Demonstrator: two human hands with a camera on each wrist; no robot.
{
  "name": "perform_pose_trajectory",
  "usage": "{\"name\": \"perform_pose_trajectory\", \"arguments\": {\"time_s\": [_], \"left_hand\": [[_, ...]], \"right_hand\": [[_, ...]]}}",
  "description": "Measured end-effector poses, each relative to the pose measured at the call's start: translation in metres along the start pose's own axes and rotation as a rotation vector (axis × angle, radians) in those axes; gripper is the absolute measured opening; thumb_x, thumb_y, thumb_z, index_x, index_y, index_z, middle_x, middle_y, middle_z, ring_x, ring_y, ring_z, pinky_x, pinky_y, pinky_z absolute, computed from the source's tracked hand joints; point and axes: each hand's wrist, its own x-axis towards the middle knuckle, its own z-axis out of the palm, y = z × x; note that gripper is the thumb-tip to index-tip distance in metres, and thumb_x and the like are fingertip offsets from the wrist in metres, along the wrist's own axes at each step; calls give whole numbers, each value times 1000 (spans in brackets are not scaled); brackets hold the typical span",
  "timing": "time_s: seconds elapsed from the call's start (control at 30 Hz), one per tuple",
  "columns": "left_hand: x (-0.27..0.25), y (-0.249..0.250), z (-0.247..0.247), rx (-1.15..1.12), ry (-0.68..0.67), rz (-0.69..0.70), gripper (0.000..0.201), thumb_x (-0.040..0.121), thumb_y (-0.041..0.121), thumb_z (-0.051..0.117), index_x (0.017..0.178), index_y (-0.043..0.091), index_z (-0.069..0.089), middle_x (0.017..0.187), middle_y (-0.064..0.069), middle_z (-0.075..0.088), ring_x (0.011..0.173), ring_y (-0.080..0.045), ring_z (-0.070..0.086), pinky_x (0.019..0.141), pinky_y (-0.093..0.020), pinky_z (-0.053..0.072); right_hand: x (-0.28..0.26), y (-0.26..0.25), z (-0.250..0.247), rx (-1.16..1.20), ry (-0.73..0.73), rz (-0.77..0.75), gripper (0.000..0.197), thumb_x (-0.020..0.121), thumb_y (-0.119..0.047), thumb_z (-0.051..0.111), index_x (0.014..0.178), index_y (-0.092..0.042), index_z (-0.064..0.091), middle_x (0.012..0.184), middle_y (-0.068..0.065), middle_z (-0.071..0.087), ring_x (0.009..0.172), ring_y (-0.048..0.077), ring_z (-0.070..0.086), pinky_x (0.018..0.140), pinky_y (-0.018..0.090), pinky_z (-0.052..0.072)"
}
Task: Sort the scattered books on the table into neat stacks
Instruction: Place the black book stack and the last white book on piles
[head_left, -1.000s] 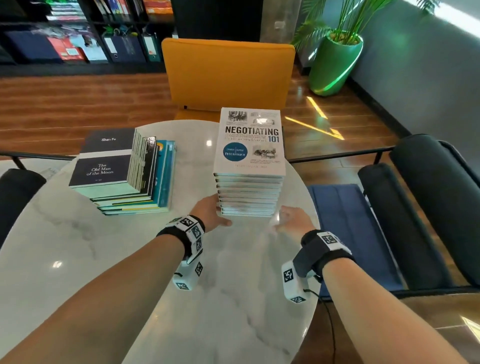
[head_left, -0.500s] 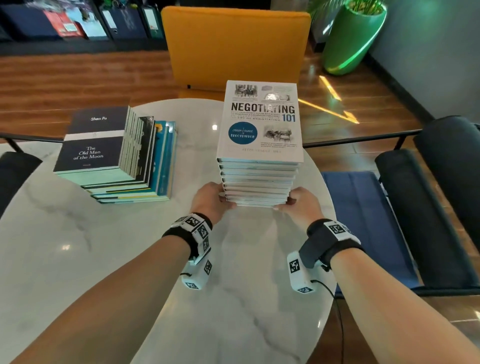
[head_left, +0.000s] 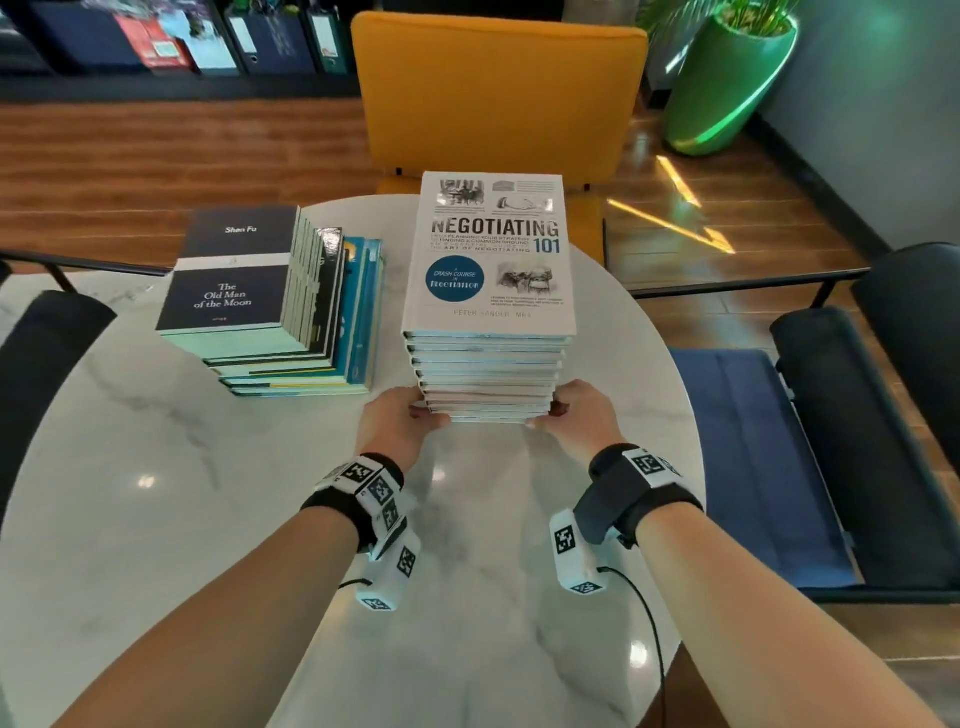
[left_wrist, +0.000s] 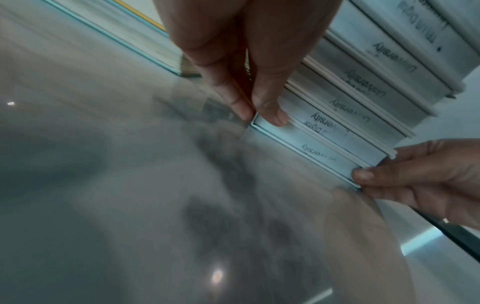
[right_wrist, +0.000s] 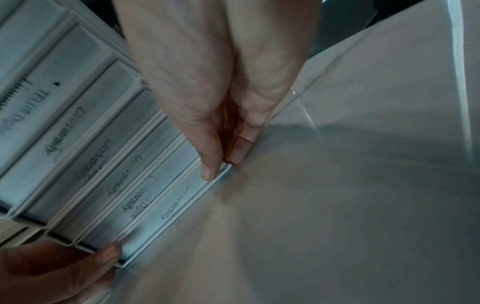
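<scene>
Gripping the tall white hardcover book stack (head_left: 488, 364) with both hands (head_left: 402, 423), we are squaring it; next, releasing gently.

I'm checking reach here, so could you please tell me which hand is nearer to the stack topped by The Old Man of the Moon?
Left. The left hand grips the Negotiating stack's near corner beside the Old Man of the Moon stack; the right hand grips the far corner.

The tall stack (head_left: 488, 374) hides the fingers of the left hand (head_left: 400, 431) and right hand (head_left: 576, 421) along its sides. Lower covers are hidden; stamped page-edge lettering (left_wrist: 358, 82) is partly blurred.
</scene>
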Motion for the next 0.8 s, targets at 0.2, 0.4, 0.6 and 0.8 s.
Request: {"name": "perform_pose_trajectory", "arguments": {"time_s": [0.2, 0.4, 0.6, 0.8], "left_hand": [[7, -24, -21, -42, 94, -65, 20, 77, 24, 78, 96, 17, 76, 89, 0, 70, 79, -12, 59, 75, -20, 38], [13, -40, -32, -191, 228, -239, 28, 74, 38, 80, 95, 20, 76, 96, 3, 72, 88, -12, 61, 84, -21, 42], [22, -44, -39, -178, 205, -320, 40, 75, 51, 75, 104, 24, 76, 106, -1, 73, 86, -14, 59, 78, -22, 41], [31, -46, -43, -160, 180, -320, 42, 76, 55, 73, 103, 24, 77, 102, -3, 73, 78, -17, 57, 75, -23, 43]], "right_hand": [[11, -29, 26, -66, -41, -31, 29, 81, -26, 70, 110, -19, 71, 101, 12, 61, 96, 25, 55, 73, 23, 32], [21, -53, 40, -41, -56, -42, 29, 79, -22, 72, 108, -17, 73, 95, 9, 71, 94, 24, 63, 75, 24, 42], [32, -64, 45, 10, -57, -45, 30, 76, -18, 73, 106, -19, 75, 92, 4, 75, 89, 20, 67, 74, 21, 45], [42, -74, 41, -20, -50, -41, 24, 80, -17, 71, 103, -11, 73, 96, 9, 72, 84, 21, 62, 72, 20, 38]]}}
